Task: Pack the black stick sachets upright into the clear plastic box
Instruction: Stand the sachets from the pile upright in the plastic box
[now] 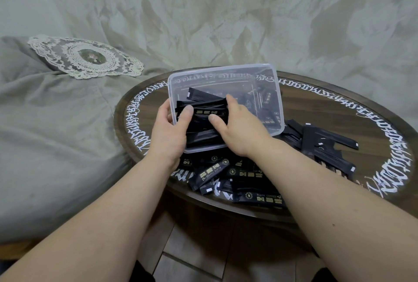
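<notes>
In the head view, the clear plastic box (pixel 226 73) stands on the round dark table (pixel 328 112), a little toward 10 o'clock from the table centre, and it seems tilted toward the person. Inside it there are already black stick sachets: some lean near the wall at 2 o'clock, others lie crossed in the middle, not really upright.

Both hands meet at the near half of the box. The left hand (pixel 168 127) holds the box rim at 8 o'clock, the fingers outside and the thumb inside, pressing on a bundle of sachets (pixel 203 109). The right hand (pixel 239 127) grips the other end of this bundle, fingers curled behind and thumb in front.

More loose sachets (pixel 248 175) lie in a heap on the table from 6 to 3 o'clock of the box, touching its near wall.

I judge the sachets light, thin and a little slippery, and they bend easily. It is better to take several together at the two ends, so they stay parallel. The box is light also and may slide, so one hand should steady it.
</notes>
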Motion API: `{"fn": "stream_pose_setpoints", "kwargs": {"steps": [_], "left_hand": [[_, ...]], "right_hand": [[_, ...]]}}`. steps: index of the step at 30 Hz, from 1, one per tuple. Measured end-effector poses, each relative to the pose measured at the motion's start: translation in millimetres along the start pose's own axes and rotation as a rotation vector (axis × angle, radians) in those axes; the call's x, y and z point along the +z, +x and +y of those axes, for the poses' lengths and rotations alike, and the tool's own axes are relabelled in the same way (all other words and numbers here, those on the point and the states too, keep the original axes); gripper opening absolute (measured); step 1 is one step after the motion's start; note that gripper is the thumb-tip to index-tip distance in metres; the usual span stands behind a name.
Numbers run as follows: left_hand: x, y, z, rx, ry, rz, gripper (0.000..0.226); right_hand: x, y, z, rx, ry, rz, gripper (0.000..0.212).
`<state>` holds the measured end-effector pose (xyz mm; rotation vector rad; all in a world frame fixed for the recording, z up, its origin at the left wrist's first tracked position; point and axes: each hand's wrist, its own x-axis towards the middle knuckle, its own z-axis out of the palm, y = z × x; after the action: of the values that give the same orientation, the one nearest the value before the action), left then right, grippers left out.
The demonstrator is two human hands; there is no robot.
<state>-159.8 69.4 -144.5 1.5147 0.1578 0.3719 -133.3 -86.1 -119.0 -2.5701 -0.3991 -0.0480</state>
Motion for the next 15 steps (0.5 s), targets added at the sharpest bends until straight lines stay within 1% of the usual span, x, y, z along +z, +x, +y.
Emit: {"fn": "stream_pose_setpoints", "kwargs": {"steps": [2, 5, 8, 12, 15], "left_hand": [[0, 1, -1, -0.004, 0.002, 0.005, 0.053], [-3, 3, -3, 0.007, 0.050, -0.020, 0.059], [-6, 5, -5, 0.006, 0.095, -0.055, 0.057], [-11, 7, -2, -0.019, 0.093, -0.024, 0.062], [-14, 6, 4, 0.060, 0.185, -0.024, 0.069]], "right_hand": [[0, 2, 2, 0.006, -0.023, 0.010, 0.073], [-2, 2, 5, 0.065, -0.059, 0.018, 0.073], [0, 1, 3, 0.112, -0.084, 0.025, 0.073], [6, 1, 1, 0.081, -0.089, 0.013, 0.071], [9, 2, -1, 0.049, -0.094, -0.001, 0.069]]}}
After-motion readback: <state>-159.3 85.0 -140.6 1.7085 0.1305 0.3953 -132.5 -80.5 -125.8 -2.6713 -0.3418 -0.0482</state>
